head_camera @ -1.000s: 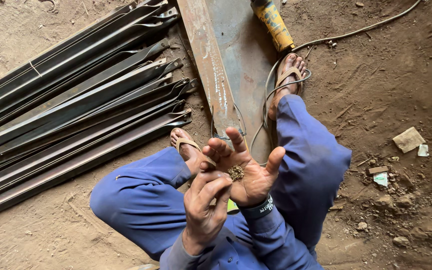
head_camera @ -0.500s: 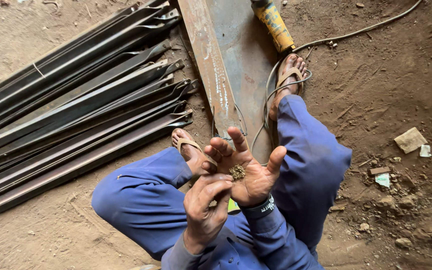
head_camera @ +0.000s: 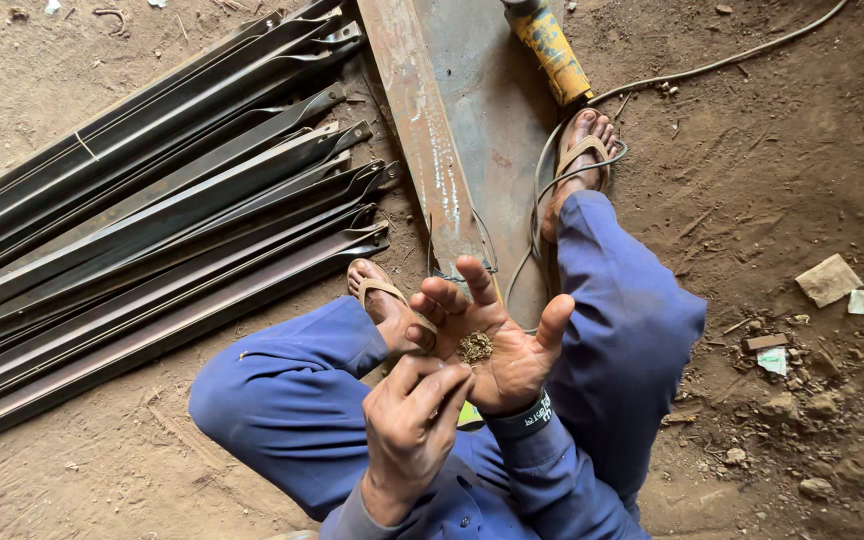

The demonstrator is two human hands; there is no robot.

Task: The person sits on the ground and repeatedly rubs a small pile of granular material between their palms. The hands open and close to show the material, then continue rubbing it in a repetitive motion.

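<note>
A small heap of brownish crumbled matter point(head_camera: 474, 347) lies in the middle of the upturned palm of the right hand point(head_camera: 500, 345), whose fingers are spread apart and slightly curled, closed on nothing. The left hand point(head_camera: 414, 425) sits just below it, fingers bunched together with the tips pointing at the heap; whether they pinch any of it cannot be told. A dark wristband point(head_camera: 524, 417) circles the right wrist. Both arms and the bent legs are in blue work clothes point(head_camera: 282, 400); the feet wear sandals, one foot point(head_camera: 384, 300) just beside the hands, the other foot point(head_camera: 582, 160) farther out. A rusty flat steel beam point(head_camera: 422, 120) lies on the dirt floor between the feet. A stack of dark steel bars point(head_camera: 152, 220) lies to the left. A yellow power tool point(head_camera: 550, 45) rests on the beam, its cable point(head_camera: 732, 60) trailing away.
</note>
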